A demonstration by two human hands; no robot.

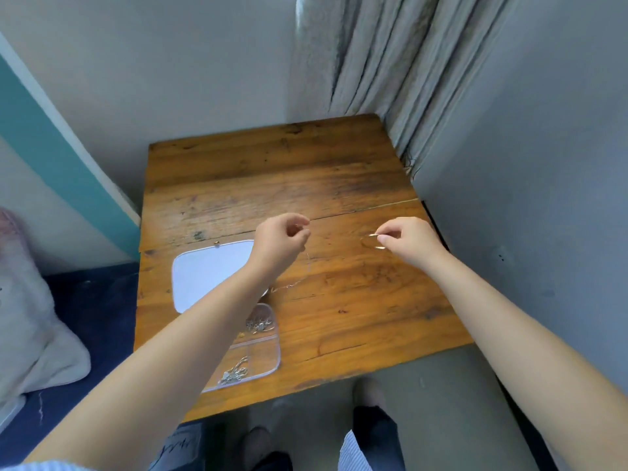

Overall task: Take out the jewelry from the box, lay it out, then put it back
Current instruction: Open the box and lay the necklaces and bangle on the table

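Note:
A clear plastic jewelry box point(268, 363) lies open at the table's front left, its white lid point(204, 271) flat behind it. Silver pieces point(259, 323) sit in its back compartment and a silver chain point(234, 372) in its front one. My left hand point(280, 244) is raised above the table, pinching a thin silver chain point(295, 283) that hangs down with its end on the wood. My right hand point(406, 241) pinches a thin gold hoop point(372, 241) just over the table at the right.
The small wooden table point(306, 185) stands in a corner, with a wall on the right and a grey curtain point(390, 62) behind. A bed with a dark sheet and a pillow point(30, 321) is on the left. My feet show below the table's front edge.

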